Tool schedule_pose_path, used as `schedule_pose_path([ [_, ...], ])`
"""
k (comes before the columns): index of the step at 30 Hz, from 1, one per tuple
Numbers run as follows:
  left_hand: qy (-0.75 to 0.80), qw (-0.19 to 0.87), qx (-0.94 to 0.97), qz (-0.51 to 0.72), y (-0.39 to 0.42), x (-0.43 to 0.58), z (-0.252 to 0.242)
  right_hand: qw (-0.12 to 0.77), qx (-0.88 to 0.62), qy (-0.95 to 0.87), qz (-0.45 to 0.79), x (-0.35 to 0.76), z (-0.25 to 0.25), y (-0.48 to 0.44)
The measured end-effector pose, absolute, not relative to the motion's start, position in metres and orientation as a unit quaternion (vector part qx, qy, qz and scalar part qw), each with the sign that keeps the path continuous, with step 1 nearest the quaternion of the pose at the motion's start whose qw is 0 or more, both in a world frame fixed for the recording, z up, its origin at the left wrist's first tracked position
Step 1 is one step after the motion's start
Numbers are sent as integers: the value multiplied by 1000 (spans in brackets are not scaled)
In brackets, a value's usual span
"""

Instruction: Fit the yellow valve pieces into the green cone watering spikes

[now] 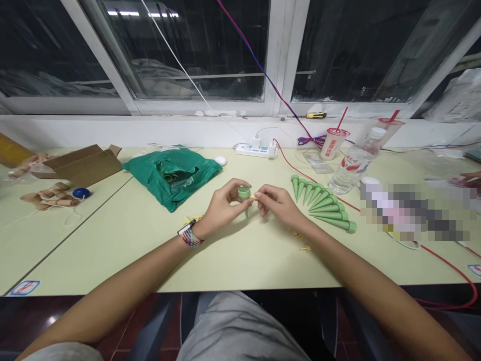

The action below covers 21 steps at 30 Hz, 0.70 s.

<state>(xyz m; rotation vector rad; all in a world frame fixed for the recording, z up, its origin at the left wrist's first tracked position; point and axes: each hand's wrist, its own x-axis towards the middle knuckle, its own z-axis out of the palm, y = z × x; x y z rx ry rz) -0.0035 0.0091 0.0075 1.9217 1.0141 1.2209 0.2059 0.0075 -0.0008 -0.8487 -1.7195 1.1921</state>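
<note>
My left hand is closed around a green cone, its wide end up and its tip pointing down over the table. Close beside it, my right hand pinches a small yellow piece at the cone's side, by my left thumb. Several green cones lie fanned out on the table to the right. Small yellow pieces rest near my right forearm, and more yellow pieces are partly hidden behind my left wrist.
A green plastic bag and a cardboard box sit at the left. Along the back are a power strip, a cup with a straw and a water bottle. A red cable crosses the right side.
</note>
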Motion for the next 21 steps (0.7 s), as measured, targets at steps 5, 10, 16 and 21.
schedule_pose_path([
  [5,371,436,701,424,10,-3,10,402,-350,-786,314,209,3,5],
  [10,369,239,769,464,9,-6,1,385,-351,-718,461,206,-4,9],
  [16,382,383,708,454,11,-3,5,404,-348,-672,514,207,-2,11],
  [21,405,467,607,500,18,-1,7,438,-403,-684,423,200,-6,7],
])
